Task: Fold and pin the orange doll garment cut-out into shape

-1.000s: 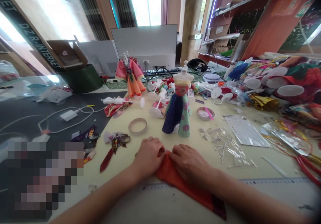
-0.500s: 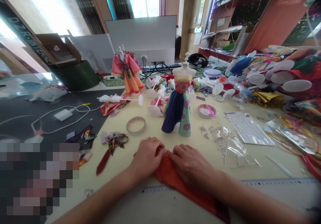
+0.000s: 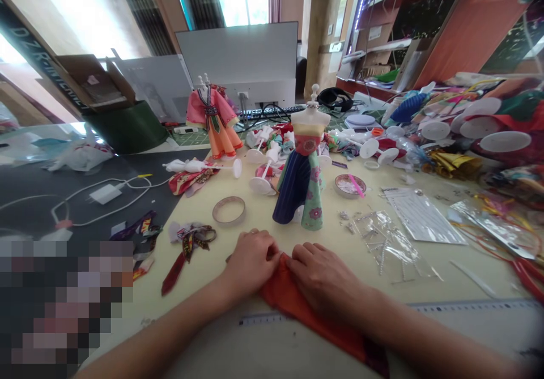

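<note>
A strip of red-orange fabric (image 3: 285,294) lies on the pale tabletop, running from between my fingers down to a dark end at the lower right. My left hand (image 3: 254,260) pinches its upper tip, fingers curled. On the same tip, from the other side, my right hand (image 3: 318,271) is closed with its knuckles up, the palm hidden. Just beyond both hands stands a small dress form (image 3: 300,181) in a red bodice with a navy and green flowered skirt. To the left are a roll of tape (image 3: 229,210) and some dark patterned fabric scraps (image 3: 189,243).
A clear bag of beads (image 3: 389,248) and a white card in plastic (image 3: 423,214) lie right. Behind them is a bowl (image 3: 350,186). Doll forms and fabric pile up at the far right (image 3: 476,124). A dressed form (image 3: 213,121) stands before the monitor (image 3: 238,56). A ruler (image 3: 467,306) lies near the front.
Both hands keep their pinch on the red-orange fabric with barely any movement. The whole view has shifted very slightly.
</note>
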`<move>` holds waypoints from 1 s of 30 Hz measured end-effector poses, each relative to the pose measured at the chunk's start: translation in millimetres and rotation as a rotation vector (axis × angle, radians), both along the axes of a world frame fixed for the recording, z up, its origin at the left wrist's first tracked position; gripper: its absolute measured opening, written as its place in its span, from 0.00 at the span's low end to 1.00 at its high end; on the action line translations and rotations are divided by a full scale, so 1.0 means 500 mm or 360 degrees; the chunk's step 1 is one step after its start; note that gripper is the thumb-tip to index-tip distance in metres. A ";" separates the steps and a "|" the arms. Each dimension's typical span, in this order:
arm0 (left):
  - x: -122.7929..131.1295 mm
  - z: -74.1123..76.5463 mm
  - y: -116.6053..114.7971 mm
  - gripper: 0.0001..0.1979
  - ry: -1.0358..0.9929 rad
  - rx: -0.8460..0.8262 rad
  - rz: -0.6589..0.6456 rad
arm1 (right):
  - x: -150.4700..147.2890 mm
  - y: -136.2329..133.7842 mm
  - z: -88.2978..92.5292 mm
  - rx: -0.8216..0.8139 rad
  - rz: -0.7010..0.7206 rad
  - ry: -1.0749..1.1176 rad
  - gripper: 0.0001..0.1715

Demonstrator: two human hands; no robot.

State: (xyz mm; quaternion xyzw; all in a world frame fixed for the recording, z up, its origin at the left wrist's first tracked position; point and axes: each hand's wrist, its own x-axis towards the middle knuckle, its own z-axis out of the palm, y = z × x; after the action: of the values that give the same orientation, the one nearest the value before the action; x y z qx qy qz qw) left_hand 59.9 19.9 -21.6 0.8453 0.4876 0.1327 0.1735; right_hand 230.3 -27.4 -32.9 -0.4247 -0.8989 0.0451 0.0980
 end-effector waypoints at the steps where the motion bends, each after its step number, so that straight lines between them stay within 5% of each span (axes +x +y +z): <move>1: 0.000 0.000 0.002 0.06 -0.0001 0.0000 -0.0002 | 0.000 0.000 0.000 -0.0001 0.0002 0.0001 0.11; 30: 0.001 -0.006 0.008 0.05 -0.0040 -0.0013 -0.0034 | 0.003 0.002 -0.003 0.0081 0.0016 -0.0013 0.08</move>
State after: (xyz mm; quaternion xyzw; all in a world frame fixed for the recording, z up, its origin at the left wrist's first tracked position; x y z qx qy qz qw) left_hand 60.1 23.8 -24.5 0.8480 0.4768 0.1394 0.1846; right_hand 231.7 -26.2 -34.3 -0.4178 -0.9023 0.0208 0.1048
